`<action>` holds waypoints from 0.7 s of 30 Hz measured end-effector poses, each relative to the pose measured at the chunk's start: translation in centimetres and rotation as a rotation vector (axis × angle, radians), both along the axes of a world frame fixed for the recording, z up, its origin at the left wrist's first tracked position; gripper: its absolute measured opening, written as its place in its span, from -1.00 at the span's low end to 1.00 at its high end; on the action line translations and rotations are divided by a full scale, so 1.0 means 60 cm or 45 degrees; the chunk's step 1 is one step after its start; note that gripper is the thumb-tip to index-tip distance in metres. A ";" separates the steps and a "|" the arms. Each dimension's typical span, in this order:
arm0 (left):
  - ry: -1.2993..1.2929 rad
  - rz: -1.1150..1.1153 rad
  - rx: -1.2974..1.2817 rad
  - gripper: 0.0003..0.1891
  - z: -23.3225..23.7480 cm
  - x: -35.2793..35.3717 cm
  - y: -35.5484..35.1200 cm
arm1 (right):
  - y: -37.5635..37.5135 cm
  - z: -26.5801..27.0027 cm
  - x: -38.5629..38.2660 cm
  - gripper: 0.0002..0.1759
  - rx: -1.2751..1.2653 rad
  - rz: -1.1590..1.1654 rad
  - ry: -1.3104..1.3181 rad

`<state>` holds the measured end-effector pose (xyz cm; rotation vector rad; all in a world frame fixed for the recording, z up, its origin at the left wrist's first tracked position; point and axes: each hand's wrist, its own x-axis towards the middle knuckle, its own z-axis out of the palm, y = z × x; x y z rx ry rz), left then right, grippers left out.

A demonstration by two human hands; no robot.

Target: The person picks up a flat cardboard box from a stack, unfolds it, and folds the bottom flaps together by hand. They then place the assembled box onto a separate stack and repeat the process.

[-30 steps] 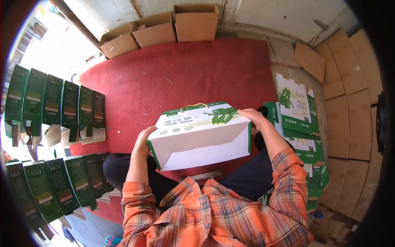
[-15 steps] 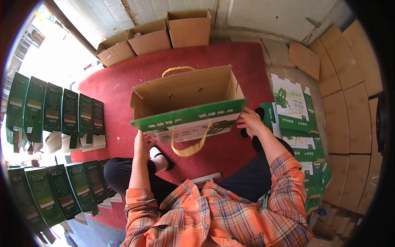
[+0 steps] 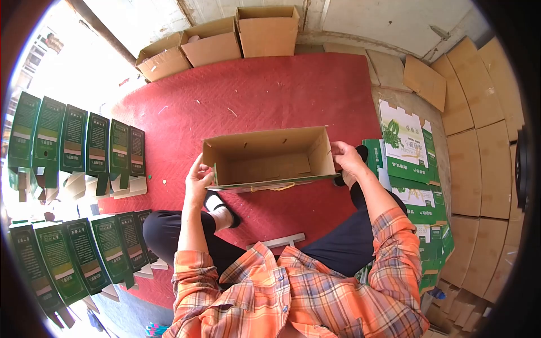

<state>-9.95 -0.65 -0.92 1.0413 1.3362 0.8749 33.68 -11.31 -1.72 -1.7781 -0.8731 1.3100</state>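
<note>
I hold a green and white gift box (image 3: 265,158) upright over the red mat (image 3: 253,96), its open top facing me and its brown cardboard inside showing. A yellow rope handle hangs along its near edge. My left hand (image 3: 198,179) grips the box's left end. My right hand (image 3: 345,156) grips its right end. My legs and a dark slipper lie under the box.
Rows of folded green boxes (image 3: 79,141) line the left side, with another row (image 3: 84,253) below. A stack of flat green and white cartons (image 3: 408,146) lies at the right. Open brown cardboard boxes (image 3: 214,39) stand at the mat's far edge; flat cardboard sheets (image 3: 479,141) cover the right.
The box has been turned: a second ago its white bottom faced me, then it tipped over, and now its open top faces me and it sits lower. Both hands stayed on its ends.
</note>
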 end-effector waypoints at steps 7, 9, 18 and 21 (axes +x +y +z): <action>0.380 -0.576 0.112 -0.24 -0.008 -0.017 -0.005 | -0.001 0.030 -0.011 -0.45 -0.129 0.098 0.175; 0.334 -0.608 -0.019 -0.22 -0.001 -0.016 0.000 | 0.001 0.025 -0.005 -0.43 -0.146 0.144 0.171; 0.268 -0.637 -0.388 -0.27 0.034 0.011 0.004 | 0.014 0.010 -0.012 -0.29 -0.244 0.226 0.315; 0.668 -0.810 -0.098 -0.11 0.031 0.017 -0.008 | 0.015 0.021 -0.017 -0.25 -0.279 0.250 0.297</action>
